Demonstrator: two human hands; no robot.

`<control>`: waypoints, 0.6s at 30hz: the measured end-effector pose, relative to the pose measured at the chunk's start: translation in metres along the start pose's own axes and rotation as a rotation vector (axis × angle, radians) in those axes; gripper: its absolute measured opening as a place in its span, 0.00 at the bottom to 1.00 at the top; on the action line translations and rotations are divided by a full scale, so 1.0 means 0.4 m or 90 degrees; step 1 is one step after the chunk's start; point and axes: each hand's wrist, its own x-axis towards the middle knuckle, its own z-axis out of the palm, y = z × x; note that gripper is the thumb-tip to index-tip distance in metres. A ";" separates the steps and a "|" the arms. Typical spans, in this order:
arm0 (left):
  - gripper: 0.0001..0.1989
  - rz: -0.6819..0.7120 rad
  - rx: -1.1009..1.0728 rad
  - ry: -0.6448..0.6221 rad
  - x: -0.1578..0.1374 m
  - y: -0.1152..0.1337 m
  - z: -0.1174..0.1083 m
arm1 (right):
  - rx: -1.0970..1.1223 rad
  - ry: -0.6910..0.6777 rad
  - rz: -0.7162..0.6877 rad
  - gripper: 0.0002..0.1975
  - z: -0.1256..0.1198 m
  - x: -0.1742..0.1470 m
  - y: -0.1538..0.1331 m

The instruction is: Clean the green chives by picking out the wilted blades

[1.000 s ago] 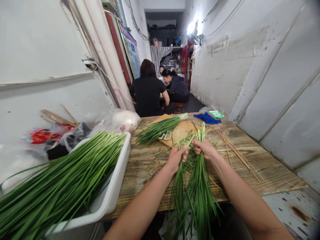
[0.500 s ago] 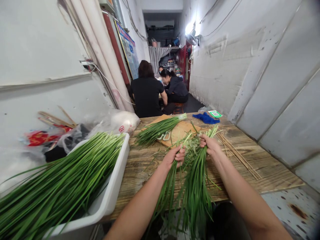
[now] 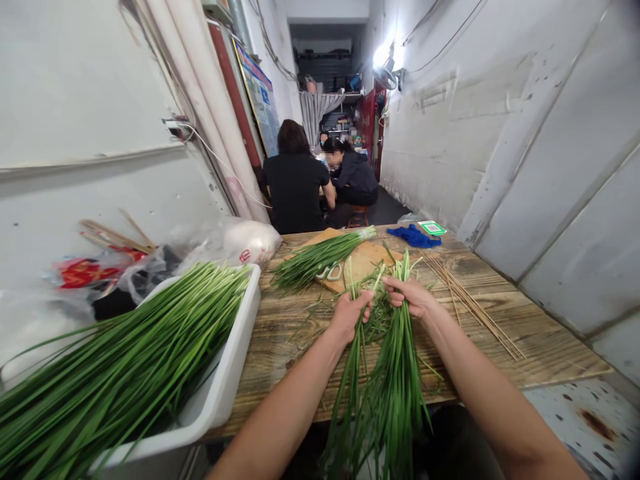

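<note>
From where I stand, the left hand [image 3: 351,313] is closed round a thinner bunch [image 3: 345,387] of long green leaves, the right hand [image 3: 407,295] round a thicker bunch [image 3: 400,373]; both trail over the worktop's near edge. I'd judge them light, limp toward the tips, easily bruised, perhaps slippery if damp; the firmer pale ends, where the hands grip, look the best hold. Beyond lie loose trimmings [image 3: 375,323] and, toward the far edge, a bound bundle [image 3: 320,257] on a cutting board [image 3: 367,261]. Near the far right corner, a green-bordered card [image 3: 433,228] shows a QR code, its lettering too small to read. By the left edge, past the white tub [image 3: 253,300], a plastic bag [image 3: 255,241] bears red print I can't make out.
</note>
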 end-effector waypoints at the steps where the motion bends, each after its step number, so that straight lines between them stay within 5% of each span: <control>1: 0.20 0.009 0.011 0.013 -0.001 -0.001 0.002 | 0.009 -0.006 0.001 0.13 0.001 0.000 -0.003; 7: 0.17 0.051 0.064 0.057 -0.001 -0.007 0.006 | 0.067 -0.006 -0.009 0.11 0.008 -0.002 -0.014; 18: 0.15 0.068 0.122 0.073 0.001 -0.012 0.006 | -0.037 0.082 -0.124 0.17 0.022 -0.012 -0.002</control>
